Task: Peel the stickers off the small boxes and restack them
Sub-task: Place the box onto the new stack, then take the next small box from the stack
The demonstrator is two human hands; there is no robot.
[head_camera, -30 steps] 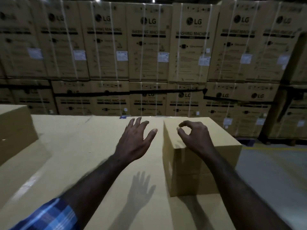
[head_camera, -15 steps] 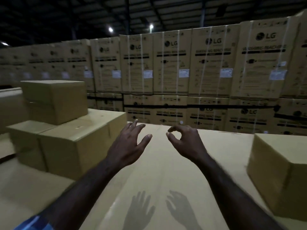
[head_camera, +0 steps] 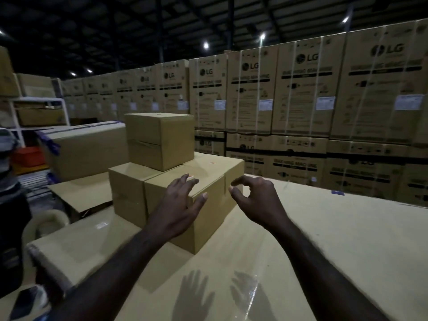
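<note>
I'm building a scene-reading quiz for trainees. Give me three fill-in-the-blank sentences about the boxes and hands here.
1. One small brown cardboard box sits on ___ of the lower boxes.
2. The left hand hovers over the near lower cardboard box, holding ___.
3. The big printed cartons behind carry the brand letters ___.

Missing words: top; nothing; LG

"LG" logo, "WASHING MACHINE" print on stacked big cartons point(head_camera: 301, 89); white labels unreadable.
</note>
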